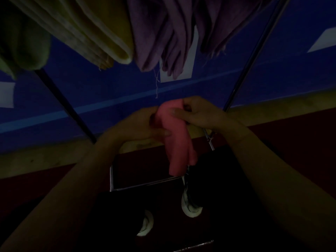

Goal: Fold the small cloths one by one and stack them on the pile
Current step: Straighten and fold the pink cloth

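Left hand (138, 124) and right hand (198, 113) are both pinching the pink cloth (177, 140); its dangling end is risking unfolding.

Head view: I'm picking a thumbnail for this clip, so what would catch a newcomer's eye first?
The pink cloth at the centre stands out first, the brightest thing in a dim scene, gripped at its top by the left hand and the right hand and hanging down. Next come the purple cloths and the yellow cloth draped along the top, against a blue wall.
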The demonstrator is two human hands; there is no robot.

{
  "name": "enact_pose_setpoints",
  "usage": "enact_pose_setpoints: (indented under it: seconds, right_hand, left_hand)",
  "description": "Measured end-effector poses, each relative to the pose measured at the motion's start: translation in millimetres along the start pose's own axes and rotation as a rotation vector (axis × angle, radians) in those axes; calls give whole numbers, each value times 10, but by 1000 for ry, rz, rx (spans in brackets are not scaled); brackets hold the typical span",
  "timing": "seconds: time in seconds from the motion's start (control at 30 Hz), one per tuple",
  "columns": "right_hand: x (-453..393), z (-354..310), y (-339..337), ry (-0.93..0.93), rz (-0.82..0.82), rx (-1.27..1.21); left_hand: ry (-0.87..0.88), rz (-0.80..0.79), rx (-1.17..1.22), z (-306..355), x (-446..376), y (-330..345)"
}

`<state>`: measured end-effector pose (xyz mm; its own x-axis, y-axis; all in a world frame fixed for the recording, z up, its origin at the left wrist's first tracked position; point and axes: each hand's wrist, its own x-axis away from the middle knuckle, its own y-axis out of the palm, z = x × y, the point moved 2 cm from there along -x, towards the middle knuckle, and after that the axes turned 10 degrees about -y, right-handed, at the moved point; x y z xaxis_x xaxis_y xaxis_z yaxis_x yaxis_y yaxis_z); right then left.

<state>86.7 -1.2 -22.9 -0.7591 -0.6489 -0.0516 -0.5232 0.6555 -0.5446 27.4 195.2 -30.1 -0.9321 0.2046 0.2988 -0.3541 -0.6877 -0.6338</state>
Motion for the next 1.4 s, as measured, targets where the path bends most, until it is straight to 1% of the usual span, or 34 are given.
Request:
enact_pose_setpoints:
  seconds: [0.07,0.17,0.23,0.37,0.47,0.57,0.63,0.73,0.8,0.87,1.0,1.1,1.17,1.27,1.33,1.4]
  right_hand:
    - [10,-14,-6,-6,21,28]
    - [25,8,-56,17,47,83]
    - [26,37,-69,16,41,96]
    - [14,80,-64,-9,34,124]
    - [4,79,-58,-37,10,176]
    - [33,116,-55,-23,-116,230]
    - [57,180,-50,-15,-173,320]
    - [78,247,-75,-25,-155,389]
    - [79,247,-89,-8,-182,405]
    - [87,246,-101,26,-218,447]
    - [100,324,-137,119,-203,464]
    - [93,314,-158,238,-213,338]
    - [130,243,-176,267,-241,245]
    - [168,162,-227,203,-243,234]
    - [161,143,-290,139,-164,265]
    - [157,109,-357,82,-26,199]
  left_hand:
    - [52,34,13,69,-26,57]
    - [56,87,62,84,-68,33]
    - [52,140,43,72,-96,-2]
    - [115,234,-14,68,-107,-35]
    - [126,239,-3,66,-88,-83]
    - [91,246,35,76,-44,-167]
    - [58,226,45,79,-7,-222]
    - [47,189,69,86,44,-267]
    - [47,178,110,93,65,-292]
    - [31,165,189,81,85,-312]
    - [-15,135,409,13,88,-323]
    - [-73,120,664,2,78,-336]
    - [-105,137,772,25,69,-364]
    - [-137,144,938,34,64,-398]
    - [-135,120,1010,78,81,-389]
    - [-138,72,1061,123,110,-354]
